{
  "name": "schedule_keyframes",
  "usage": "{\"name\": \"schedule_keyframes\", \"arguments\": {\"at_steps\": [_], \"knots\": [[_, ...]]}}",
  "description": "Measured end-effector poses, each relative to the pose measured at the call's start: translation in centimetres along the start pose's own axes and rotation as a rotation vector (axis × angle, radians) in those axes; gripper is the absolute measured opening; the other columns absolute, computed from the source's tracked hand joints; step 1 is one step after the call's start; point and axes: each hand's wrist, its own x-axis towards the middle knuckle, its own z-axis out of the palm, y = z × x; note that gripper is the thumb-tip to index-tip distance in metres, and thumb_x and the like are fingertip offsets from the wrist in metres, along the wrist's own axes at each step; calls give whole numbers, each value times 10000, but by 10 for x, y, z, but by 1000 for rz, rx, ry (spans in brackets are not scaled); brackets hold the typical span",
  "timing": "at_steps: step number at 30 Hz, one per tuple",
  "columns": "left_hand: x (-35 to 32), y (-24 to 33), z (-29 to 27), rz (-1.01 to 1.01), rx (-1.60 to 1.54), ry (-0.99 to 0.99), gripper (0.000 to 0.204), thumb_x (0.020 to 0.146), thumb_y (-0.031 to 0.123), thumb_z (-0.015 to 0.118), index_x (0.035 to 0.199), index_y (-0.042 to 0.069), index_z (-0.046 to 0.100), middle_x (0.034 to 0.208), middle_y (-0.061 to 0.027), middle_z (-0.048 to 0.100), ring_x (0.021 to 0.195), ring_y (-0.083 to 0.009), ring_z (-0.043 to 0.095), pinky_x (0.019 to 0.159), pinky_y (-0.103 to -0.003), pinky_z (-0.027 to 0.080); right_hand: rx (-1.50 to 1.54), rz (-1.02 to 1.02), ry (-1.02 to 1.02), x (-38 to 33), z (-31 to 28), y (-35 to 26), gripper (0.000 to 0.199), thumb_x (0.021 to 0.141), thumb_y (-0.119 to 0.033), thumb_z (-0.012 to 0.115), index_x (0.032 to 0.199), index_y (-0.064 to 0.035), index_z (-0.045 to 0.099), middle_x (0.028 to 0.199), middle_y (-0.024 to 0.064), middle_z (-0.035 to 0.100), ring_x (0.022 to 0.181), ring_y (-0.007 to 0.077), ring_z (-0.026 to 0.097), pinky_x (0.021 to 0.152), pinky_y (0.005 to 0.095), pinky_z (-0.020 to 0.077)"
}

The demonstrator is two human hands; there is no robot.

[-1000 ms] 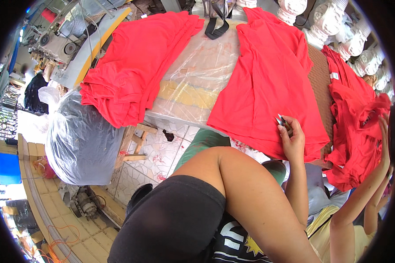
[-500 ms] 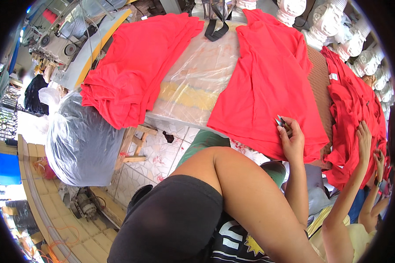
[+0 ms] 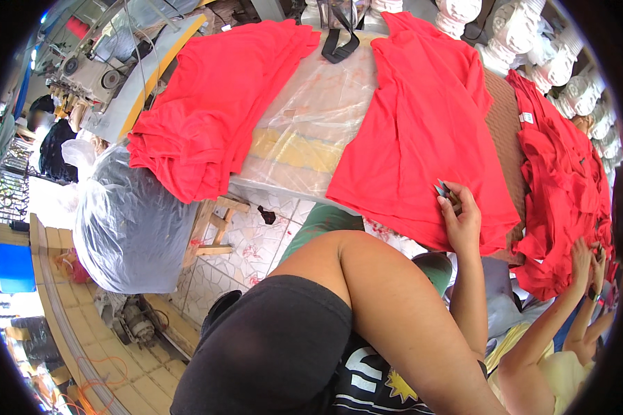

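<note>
The fingers [image 3: 457, 200] of the one hand [image 3: 462, 223] at the lower right of the middle are pinched around small snips [image 3: 443, 188], whose pointed blades poke out toward the upper left. This is likely the right hand, though the big arm in front hides which arm it belongs to; the other hand is out of sight. The hand rests on the bottom edge of a red shirt [image 3: 422, 131], which lies flat on the plastic-covered table [image 3: 311, 117], so the cloth stays smooth. At the upper left sits a pile of folded red shirts [image 3: 214, 104]. At the far right hangs a heap of red shirts [image 3: 561, 187], where another person's hands [image 3: 587, 257] touch it. A big clear bag [image 3: 128, 221] sits at the left.
</note>
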Motion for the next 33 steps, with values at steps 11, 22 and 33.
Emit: {"name": "schedule_keyframes", "arguments": {"at_steps": [11, 22, 33], "knots": [[-13, 3, -2, -11, 68, 45, 228, 866, 204, 654, 961, 0, 690, 879, -124, 677, 833, -180, 651, 737, -303, 507, 26, -13, 4, -2, 0, 3, 269, 834, -39, 693, 1095, -34, 629, 934, 75, 636, 770, 145, 604, 702, 265, 483], [-182, 33, -104, -195, 1169, 1150, 143, 907, 83, 623, 1035, 22, 647, 1009, -89, 654, 951, -169, 628, 845, -299, 496, 102, -49, -11, -1, -13, 2, 296, 815, -86, 710, 1090, -24, 617, 911, 101, 626, 704, 167, 586, 663, 298, 488], [-266, 1, -98, -456, 1693, 1675, 333, 790, 137, 761, 1069, -9, 651, 1097, -121, 628, 823, -208, 658, 731, -317, 541, 118, -15, -140, -9, 9, -43, 145, 834, -42, 671, 972, -19, 634, 848, 166, 666, 739, 299, 665, 650, 357, 512]]}}
